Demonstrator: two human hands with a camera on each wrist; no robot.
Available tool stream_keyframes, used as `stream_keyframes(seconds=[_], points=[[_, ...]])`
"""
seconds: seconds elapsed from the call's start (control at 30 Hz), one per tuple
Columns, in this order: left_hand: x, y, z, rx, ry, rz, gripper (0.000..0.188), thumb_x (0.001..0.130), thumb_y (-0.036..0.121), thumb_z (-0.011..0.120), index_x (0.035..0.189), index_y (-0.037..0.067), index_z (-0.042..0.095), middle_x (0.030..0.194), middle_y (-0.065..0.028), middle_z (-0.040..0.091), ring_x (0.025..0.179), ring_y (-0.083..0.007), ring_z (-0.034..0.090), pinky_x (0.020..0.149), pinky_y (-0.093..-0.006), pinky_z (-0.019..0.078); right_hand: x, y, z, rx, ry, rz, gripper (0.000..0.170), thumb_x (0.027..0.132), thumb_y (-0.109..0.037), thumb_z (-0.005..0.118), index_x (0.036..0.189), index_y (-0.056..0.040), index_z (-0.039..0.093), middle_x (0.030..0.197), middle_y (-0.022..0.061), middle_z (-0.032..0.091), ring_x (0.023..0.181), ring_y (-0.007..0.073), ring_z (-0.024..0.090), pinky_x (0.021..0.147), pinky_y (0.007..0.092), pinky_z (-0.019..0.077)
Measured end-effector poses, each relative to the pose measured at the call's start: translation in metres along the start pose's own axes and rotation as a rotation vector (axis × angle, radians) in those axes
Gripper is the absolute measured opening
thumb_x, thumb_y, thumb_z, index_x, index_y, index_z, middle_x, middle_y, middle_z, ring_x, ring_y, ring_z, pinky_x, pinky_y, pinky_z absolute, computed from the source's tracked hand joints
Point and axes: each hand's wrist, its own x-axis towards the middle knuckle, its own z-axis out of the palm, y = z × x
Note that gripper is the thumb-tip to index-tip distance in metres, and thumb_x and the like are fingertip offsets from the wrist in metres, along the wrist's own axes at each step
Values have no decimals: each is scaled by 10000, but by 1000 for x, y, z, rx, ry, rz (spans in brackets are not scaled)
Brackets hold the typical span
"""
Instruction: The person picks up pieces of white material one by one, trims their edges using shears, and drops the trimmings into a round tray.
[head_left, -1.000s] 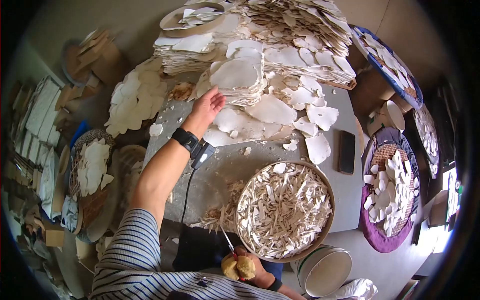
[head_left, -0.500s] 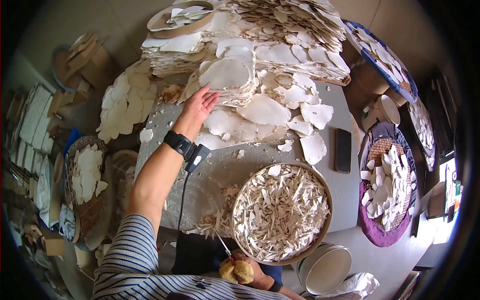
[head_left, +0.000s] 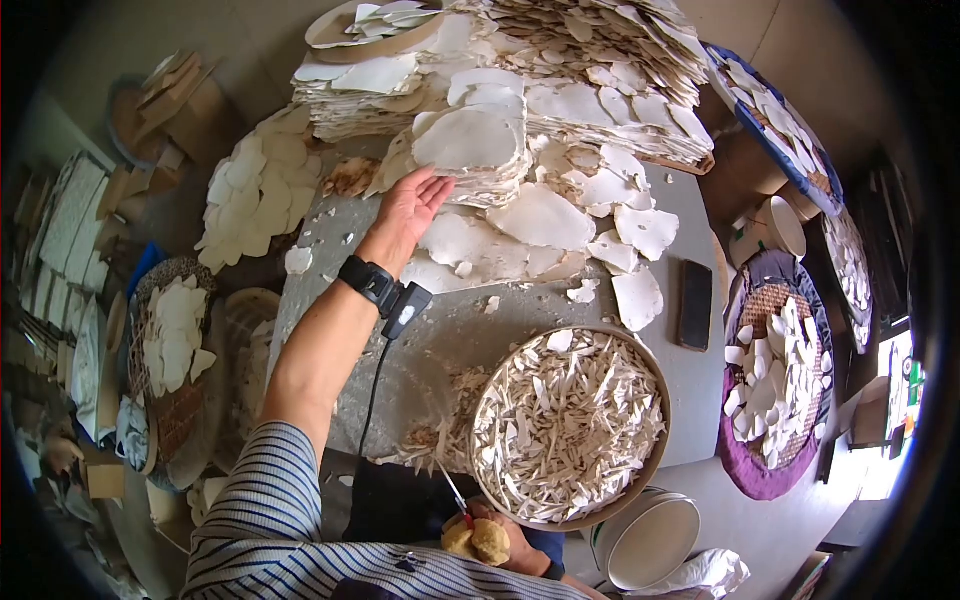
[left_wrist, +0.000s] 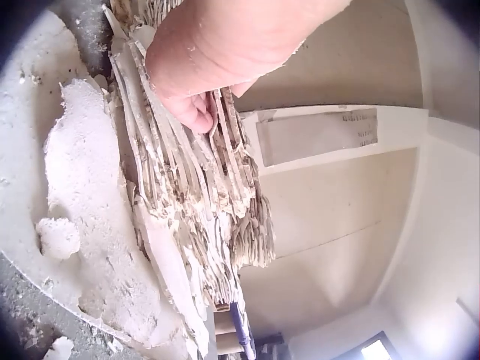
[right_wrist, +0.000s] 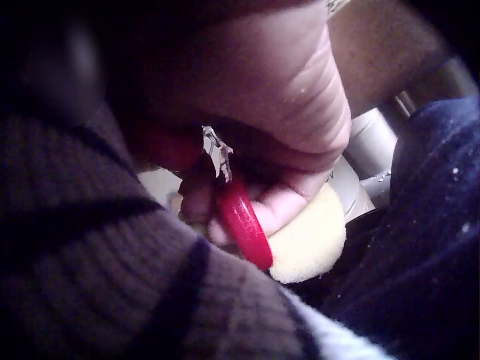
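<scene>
My left hand is at the near-left edge of a pile of thin white sheets, fingers loosely bent. In the left wrist view, the fingertips of the left hand meet the layered sheet edges; whether they pinch one is unclear. Low in the head view, my right hand grips red-handled scissors, blades pointing up toward the table edge, beside two yellowish lumps. The right wrist view shows fingers of the right hand around the red handle, with a yellow spongy piece against them.
A round tray of white slivers sits at the table's near edge, a white bucket below it. A phone lies at the right. Taller sheet stacks stand behind; baskets of pieces flank the table.
The head view has shifted slightly back and forth. My left hand stays by the pile, its fingers a little closer together than half a second ago. The right hand keeps its hold on the scissors.
</scene>
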Motion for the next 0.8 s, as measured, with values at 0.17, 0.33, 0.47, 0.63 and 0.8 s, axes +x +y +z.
stream_keyframes(seconds=[0.17, 0.33, 0.47, 0.63, 0.8], points=[[-1, 0, 2, -8, 46, -5, 181, 770, 58, 660, 875, -9, 528, 898, -124, 565, 919, -268, 581, 892, -360, 493, 2, -8, 1, 71, 46, 135, 84, 870, -75, 486, 949, -54, 506, 880, 59, 532, 840, 168, 542, 774, 291, 450], [2, -1, 1, 33, 25, 15, 195, 766, 86, 680, 869, 6, 535, 897, -114, 571, 916, -254, 585, 875, -344, 495, 1, 4, 4, -59, 69, 82, 94, 855, -94, 514, 938, -53, 502, 864, 62, 529, 839, 179, 539, 767, 297, 445], [-1, 5, 10, 119, -78, 64, 208, 783, 95, 666, 907, -13, 538, 934, -129, 577, 947, -258, 578, 886, -341, 483, 7, -9, 5, 215, 105, 174, 172, 804, -154, 575, 916, -49, 498, 859, 74, 539, 855, 198, 544, 768, 304, 439], [3, 6, 41, 168, -117, -47, 270, 823, 132, 625, 993, -46, 515, 1031, -169, 564, 1000, -295, 565, 913, -375, 464, 9, -34, -8, 1, 51, 78, 247, 778, -219, 632, 796, -71, 435, 812, 61, 524, 817, 156, 533, 739, 280, 445], [9, -12, 38, 192, -105, -57, 321, 815, 181, 644, 1025, -15, 502, 1017, -197, 574, 948, -284, 599, 840, -342, 499, 8, -44, -5, 60, 109, 88, 282, 740, -251, 650, 853, -63, 474, 825, 98, 522, 800, 238, 529, 743, 323, 429]])
